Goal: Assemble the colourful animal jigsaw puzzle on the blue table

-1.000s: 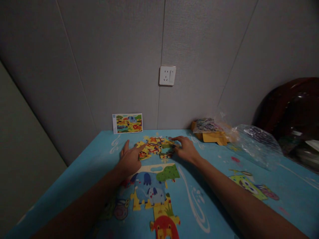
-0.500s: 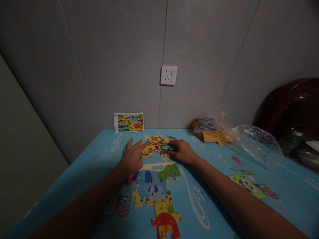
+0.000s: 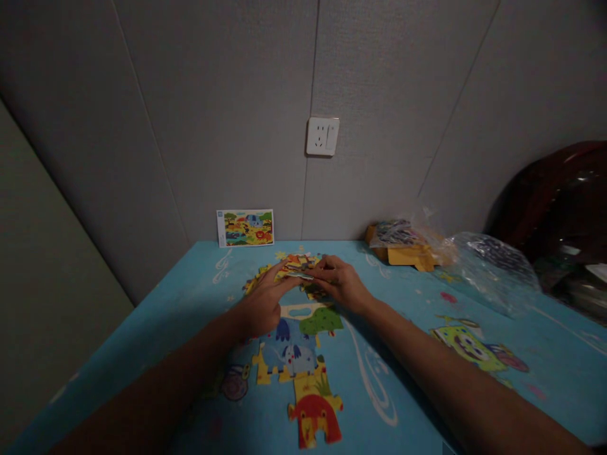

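Joined section: flat yellow, blue and red cardboard jigsaw part with elephants and a lion (image 3: 291, 359), lying on the pale-blue printed tablecloth (image 3: 403, 354).
Loose pile: small, overlapping, mostly yellow-and-orange cardboard pieces (image 3: 303, 259), just beyond the joined section.
Lifted pieces: thin, pale-edged cardboard (image 3: 300, 275), held over the pile; their number is unclear.
Left hand (image 3: 260, 306): beyond the joined section, thumb and forefinger appearing to pinch the lifted pieces' left side.
Right hand (image 3: 345, 285): beyond the joined section and to its right, fingertips drawn together on their other side.
Picture card: white-bordered, rectangular animal print (image 3: 249, 229), upright beyond the joined section, leftward.
Step in hand: seemingly gathering or sorting pieces.
Next move calls for: probably level, matched grips, so thin edges don't slip.
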Action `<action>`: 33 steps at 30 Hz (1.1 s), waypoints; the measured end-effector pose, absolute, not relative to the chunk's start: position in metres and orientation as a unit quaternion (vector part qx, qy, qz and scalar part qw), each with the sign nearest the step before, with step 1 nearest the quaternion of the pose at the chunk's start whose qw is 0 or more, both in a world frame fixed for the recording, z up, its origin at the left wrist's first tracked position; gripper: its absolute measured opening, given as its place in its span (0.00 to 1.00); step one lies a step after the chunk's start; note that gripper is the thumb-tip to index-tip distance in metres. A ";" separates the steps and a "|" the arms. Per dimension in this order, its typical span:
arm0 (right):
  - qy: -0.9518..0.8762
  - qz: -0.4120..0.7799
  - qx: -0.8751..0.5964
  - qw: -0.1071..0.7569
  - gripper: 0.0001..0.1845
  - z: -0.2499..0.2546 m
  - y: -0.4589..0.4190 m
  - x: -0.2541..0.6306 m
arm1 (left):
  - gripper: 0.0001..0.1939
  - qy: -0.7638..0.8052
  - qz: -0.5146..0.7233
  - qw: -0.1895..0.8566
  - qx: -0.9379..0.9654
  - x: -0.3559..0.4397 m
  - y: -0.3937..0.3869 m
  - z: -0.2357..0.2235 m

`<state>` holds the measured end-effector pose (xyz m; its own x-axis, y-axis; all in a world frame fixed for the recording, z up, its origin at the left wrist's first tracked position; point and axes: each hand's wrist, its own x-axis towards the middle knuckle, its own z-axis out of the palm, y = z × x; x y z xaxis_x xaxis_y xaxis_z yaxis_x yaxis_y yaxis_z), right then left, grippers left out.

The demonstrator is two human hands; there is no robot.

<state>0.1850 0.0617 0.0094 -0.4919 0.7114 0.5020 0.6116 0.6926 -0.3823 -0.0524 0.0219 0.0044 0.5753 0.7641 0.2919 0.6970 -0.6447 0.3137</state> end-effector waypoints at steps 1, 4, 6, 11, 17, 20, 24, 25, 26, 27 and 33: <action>-0.860 0.080 -0.383 0.326 0.14 0.009 0.061 0.185 | 0.47 0.409 0.213 0.081 0.883 -0.052 0.022 0.004; -0.855 0.081 -0.375 0.348 0.14 0.010 0.062 0.187 | 0.50 0.400 0.233 0.088 0.882 -0.053 0.023 0.004; -0.865 0.076 -0.357 0.344 0.14 0.011 0.062 0.188 | 0.50 0.412 0.228 0.091 0.878 -0.053 0.023 0.004; -0.866 0.043 -0.406 0.289 0.21 0.011 0.063 0.187 | 0.47 0.483 0.220 0.067 0.845 -0.052 0.027 0.004; -0.766 0.014 -0.609 0.204 0.27 0.007 0.073 0.198 | 0.41 0.639 0.161 0.048 0.751 -0.060 0.038 0.002; -0.754 0.022 -0.632 0.178 0.23 0.007 0.074 0.200 | 0.39 0.668 0.130 0.034 0.732 -0.062 0.041 -0.002; -0.758 0.056 -0.633 0.149 0.20 0.008 0.073 0.198 | 0.38 0.676 0.111 0.022 0.728 -0.059 0.040 -0.001; -0.756 0.060 -0.635 0.146 0.20 0.008 0.073 0.198 | 0.38 0.676 0.107 0.023 0.729 -0.058 0.039 -0.001; -0.753 0.061 -0.638 0.146 0.20 0.008 0.073 0.198 | 0.38 0.675 0.104 0.023 0.730 -0.058 0.038 0.000; -0.750 0.059 -0.642 0.147 0.21 0.008 0.074 0.198 | 0.38 0.673 0.102 0.022 0.732 -0.057 0.038 0.001; -0.734 0.058 -0.659 0.151 0.23 0.005 0.078 0.200 | 0.37 0.665 0.099 0.015 0.740 -0.057 0.037 0.002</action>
<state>0.2003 0.0780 0.0050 -0.0852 0.9857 0.1454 0.9510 0.1240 -0.2833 -0.0570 0.0368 0.0021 0.0949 0.9874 0.1267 0.9816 -0.1140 0.1533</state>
